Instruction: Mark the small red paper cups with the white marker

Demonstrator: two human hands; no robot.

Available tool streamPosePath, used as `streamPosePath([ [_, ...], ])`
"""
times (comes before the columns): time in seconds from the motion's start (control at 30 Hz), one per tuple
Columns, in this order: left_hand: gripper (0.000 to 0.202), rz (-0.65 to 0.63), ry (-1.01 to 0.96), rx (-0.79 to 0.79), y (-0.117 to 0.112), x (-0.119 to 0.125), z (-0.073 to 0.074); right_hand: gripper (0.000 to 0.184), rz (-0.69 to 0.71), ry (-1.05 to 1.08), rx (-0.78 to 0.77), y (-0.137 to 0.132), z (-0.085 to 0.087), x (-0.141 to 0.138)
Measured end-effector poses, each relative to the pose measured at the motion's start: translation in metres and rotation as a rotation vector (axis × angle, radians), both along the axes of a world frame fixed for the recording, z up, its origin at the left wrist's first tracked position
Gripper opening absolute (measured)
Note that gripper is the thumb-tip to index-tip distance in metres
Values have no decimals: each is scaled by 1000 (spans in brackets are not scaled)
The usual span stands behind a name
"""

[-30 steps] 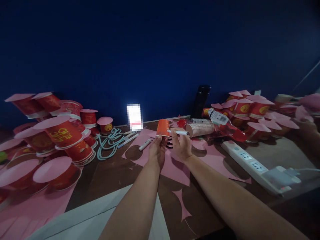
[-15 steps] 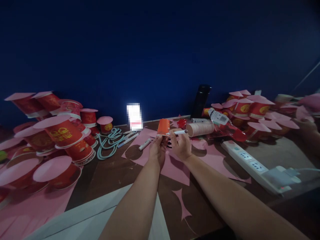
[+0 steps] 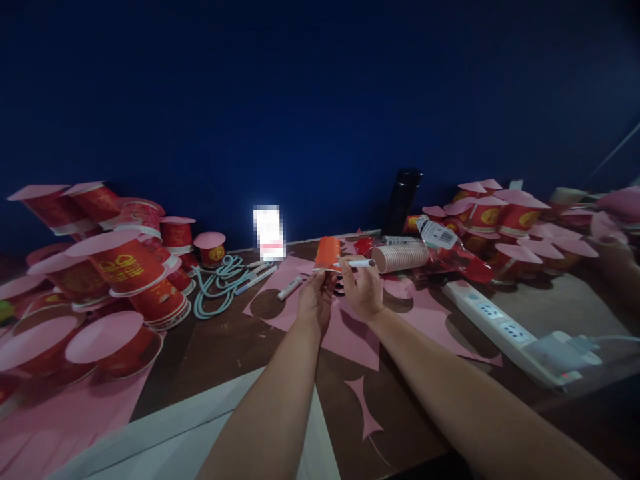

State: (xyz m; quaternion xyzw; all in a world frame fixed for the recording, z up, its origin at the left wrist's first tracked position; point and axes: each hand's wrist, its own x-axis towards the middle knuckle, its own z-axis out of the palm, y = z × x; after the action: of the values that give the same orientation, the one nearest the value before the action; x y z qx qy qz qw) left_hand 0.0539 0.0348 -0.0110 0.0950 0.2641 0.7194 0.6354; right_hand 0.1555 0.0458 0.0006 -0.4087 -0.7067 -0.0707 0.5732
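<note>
Cup, one, mid-view, pinched closed-fingered in the left hand; just past 3 o'clock the right hand, closed, grips one pen. A loosened pinch could turn it and make the pen skid. Outward: one marker at 8 o'clock, one flask at 2.

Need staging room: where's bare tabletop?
Bare brown tabletop lies between the teal cable and white sheet; narrower, between right forearm and power strip. Crowded: left cup pile, right cup pile, around the held orange cup.
</note>
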Motion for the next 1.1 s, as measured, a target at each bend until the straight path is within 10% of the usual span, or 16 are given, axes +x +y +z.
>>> streamPosePath([
  [1.1, 3, -36, 13, 18, 1, 0, -2, 20, -4, 8, -23, -1, 0, 0],
])
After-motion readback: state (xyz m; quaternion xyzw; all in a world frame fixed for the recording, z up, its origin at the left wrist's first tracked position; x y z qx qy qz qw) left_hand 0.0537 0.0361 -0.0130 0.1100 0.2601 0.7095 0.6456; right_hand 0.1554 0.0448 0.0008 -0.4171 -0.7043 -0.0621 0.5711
